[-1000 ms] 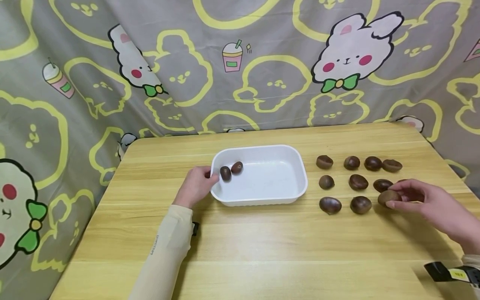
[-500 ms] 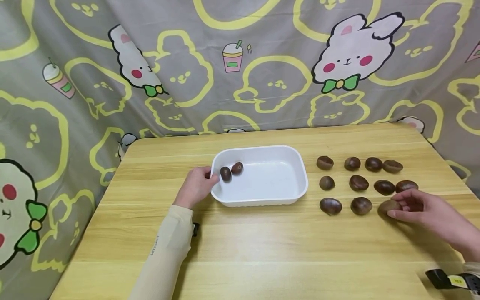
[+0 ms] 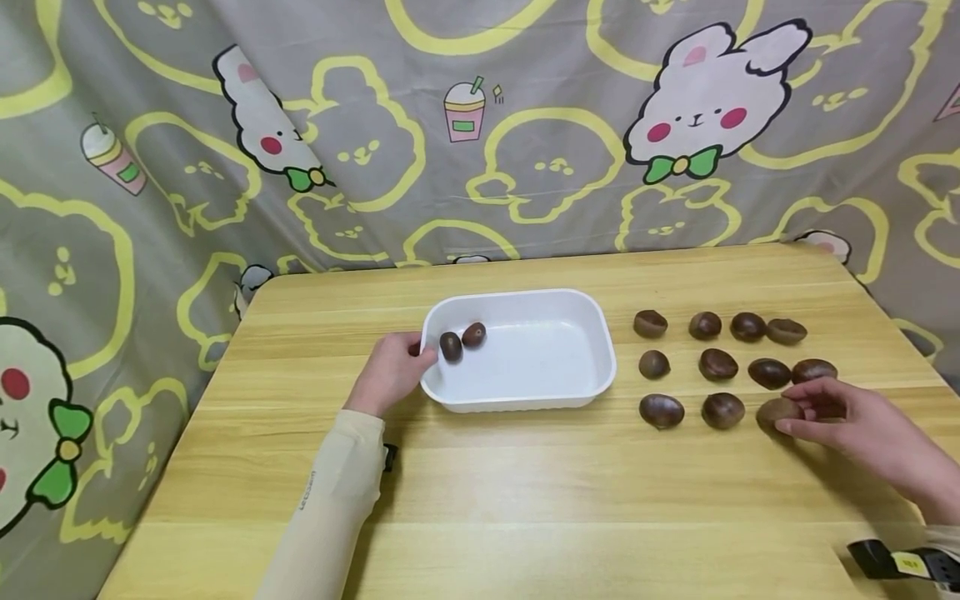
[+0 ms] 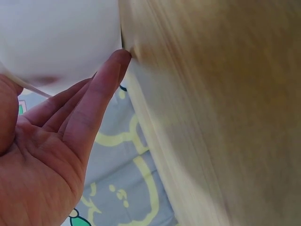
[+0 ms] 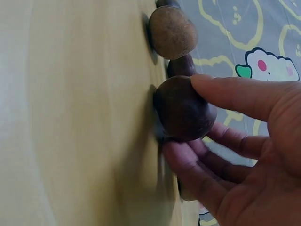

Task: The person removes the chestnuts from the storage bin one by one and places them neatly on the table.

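Note:
A white plastic tray (image 3: pixel 540 403) stands mid-table with two chestnuts (image 3: pixel 452 347) at its left end. My left hand (image 3: pixel 390 371) holds the tray's left end, thumb over the rim and fingers against the outer wall, as the left wrist view also shows. On the right, my right hand (image 3: pixel 855 421) pinches a brown chestnut (image 3: pixel 777 414) between thumb and fingers, at the right end of the front row. The right wrist view shows this chestnut (image 5: pixel 181 108) low at the tabletop; whether it touches the wood is hard to tell.
Several chestnuts (image 3: pixel 717 365) lie in three rough rows right of the tray. One chestnut (image 3: pixel 814 372) sits just behind my right fingers. A grey patterned curtain (image 3: pixel 555 167) hangs behind and left of the wooden table (image 3: pixel 525 483).
My right hand has come down and slightly nearer with its chestnut, uncovering the chestnut behind it. Over the last half second it has barely moved. The left hand and tray stay put.

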Demonstrator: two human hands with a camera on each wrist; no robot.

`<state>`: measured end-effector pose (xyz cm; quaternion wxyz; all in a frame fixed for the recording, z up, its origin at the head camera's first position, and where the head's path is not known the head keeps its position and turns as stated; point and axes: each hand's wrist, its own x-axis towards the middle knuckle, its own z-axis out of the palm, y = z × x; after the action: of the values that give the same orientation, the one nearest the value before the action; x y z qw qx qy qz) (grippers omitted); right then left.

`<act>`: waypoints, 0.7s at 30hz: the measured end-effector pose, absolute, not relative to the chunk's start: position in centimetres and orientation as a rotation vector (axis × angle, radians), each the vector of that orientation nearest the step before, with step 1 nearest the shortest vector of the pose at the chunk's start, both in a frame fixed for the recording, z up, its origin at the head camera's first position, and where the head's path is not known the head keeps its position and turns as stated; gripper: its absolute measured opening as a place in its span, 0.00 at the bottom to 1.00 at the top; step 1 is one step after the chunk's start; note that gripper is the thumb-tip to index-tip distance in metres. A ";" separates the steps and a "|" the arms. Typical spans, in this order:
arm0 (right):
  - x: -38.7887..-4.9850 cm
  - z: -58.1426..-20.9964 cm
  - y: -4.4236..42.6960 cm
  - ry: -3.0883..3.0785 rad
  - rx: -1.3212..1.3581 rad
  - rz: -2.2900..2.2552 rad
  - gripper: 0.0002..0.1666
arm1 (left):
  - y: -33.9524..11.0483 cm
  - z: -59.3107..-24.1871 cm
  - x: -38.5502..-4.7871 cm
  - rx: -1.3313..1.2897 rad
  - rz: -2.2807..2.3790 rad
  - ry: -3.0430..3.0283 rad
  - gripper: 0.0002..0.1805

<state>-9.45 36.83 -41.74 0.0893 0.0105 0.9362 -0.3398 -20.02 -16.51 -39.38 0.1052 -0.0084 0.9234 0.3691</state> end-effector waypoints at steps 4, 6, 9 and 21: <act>-9.3 -41.9 36.8 2.832 0.004 -1.000 0.32 | -16.6 -39.6 -20.1 -0.017 1.086 2.729 0.20; -9.2 -42.0 36.9 2.842 0.002 -1.000 0.31 | -16.6 -39.7 -20.1 -0.013 1.091 2.732 0.19; -9.2 -42.0 37.0 2.842 0.007 -1.001 0.31 | -16.6 -39.7 -20.1 -0.002 1.096 2.730 0.19; -8.9 -42.0 37.2 2.825 0.037 -1.034 0.30 | -16.6 -39.6 -20.0 -0.009 1.102 2.728 0.19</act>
<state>-8.91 37.16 -41.98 0.0663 0.0123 0.9369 -0.3429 -20.04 -16.62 -39.62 0.0998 -0.0031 0.9226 0.3727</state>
